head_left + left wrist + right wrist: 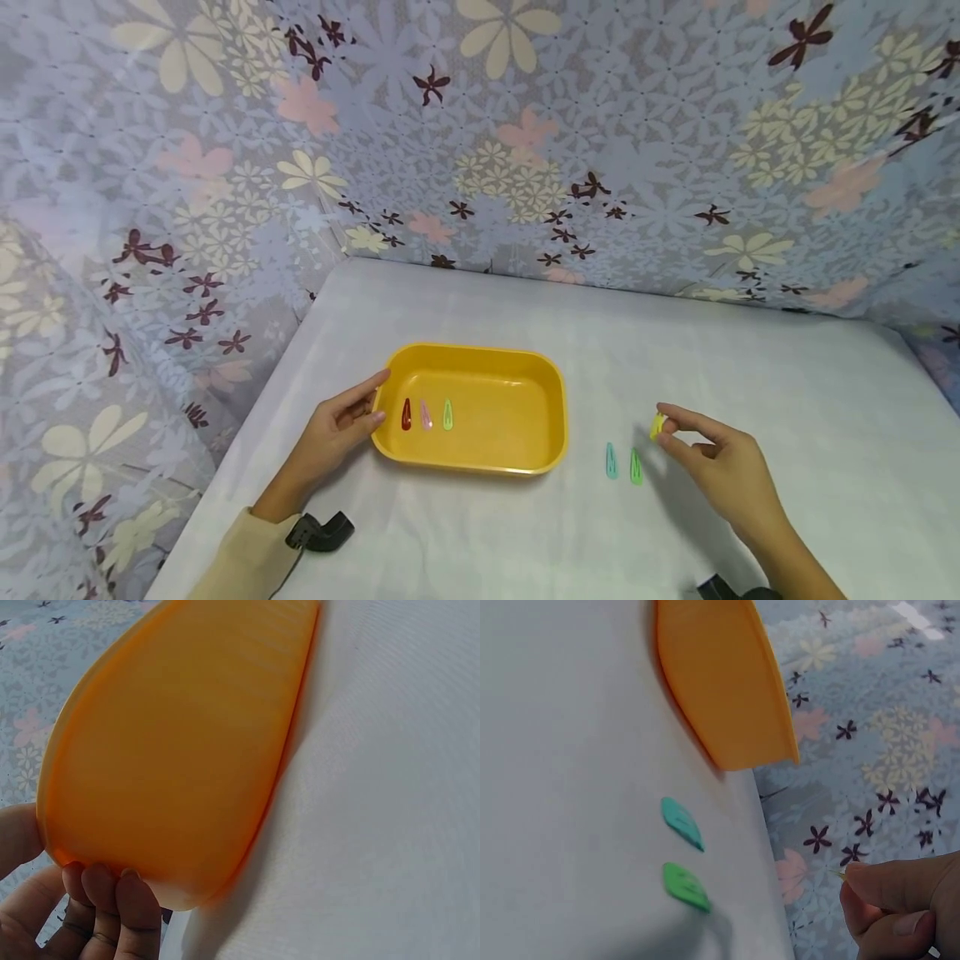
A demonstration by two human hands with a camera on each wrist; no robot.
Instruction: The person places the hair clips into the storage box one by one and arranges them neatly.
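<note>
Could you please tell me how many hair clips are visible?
6: red clip, pink clip and pale green clip in the tray; blue clip and bright green clip beside it; yellow clip held in the right hand.

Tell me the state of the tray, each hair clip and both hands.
Yellow tray: upright, three clips inside
Red clip: lying in tray
Pink clip: lying in tray
Pale green clip: lying in tray
Teal clip: outside tray, lying down
Green clip: outside tray, lying down
Yellow clip: held up
Left hand: gripping tray
Right hand: pinching yellow clip
</note>
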